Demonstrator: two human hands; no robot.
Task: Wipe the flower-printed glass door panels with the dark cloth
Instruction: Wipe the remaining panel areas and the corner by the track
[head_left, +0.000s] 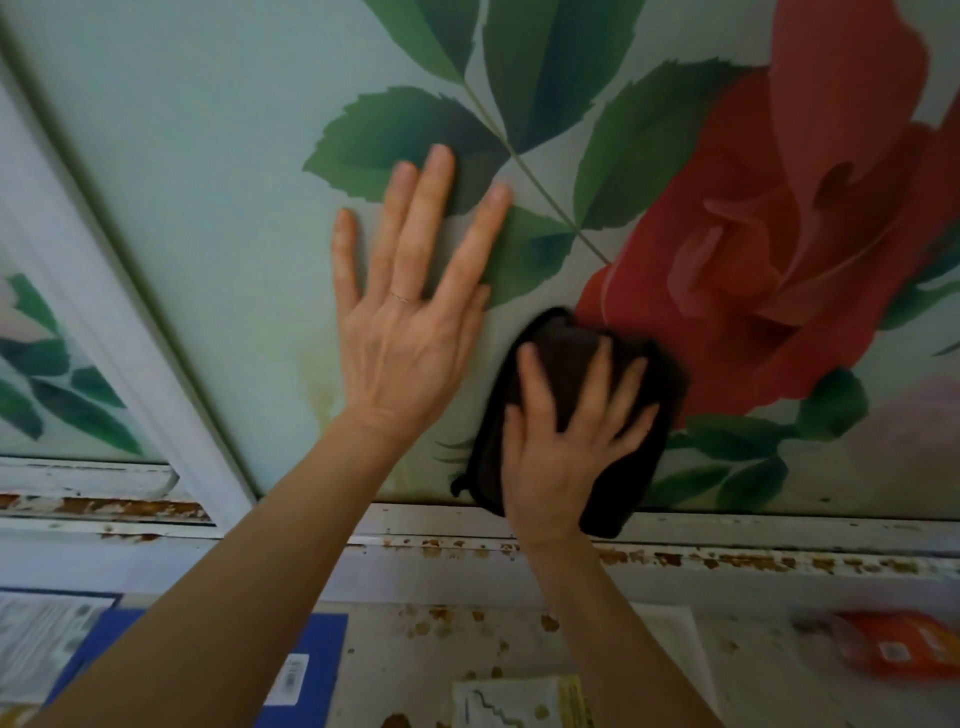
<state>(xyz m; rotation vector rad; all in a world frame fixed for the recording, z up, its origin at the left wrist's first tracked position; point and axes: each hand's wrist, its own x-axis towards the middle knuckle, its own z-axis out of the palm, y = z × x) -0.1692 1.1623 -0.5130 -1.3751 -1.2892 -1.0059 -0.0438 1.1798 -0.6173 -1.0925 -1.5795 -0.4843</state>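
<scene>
Two panels: main panel (208, 156), side panel (41, 374). One dark cloth (566, 353), long axis roughly upright, below-left of the red rose (779, 249), pressed under right hand (566, 457), fingers spread; left hand (410, 338) flat, fingers straight.

The right hand (566, 452), its fingers smeared with blur, covers the middle of the dark folded cloth (563, 348). The printed red rose (769, 249) on the glass runs off the top and right edges. At lower right a blurred orange packet (904, 649) carries an unreadable label. The white barcode sticker (288, 678) on the blue cover (322, 634) is too small to read.
</scene>
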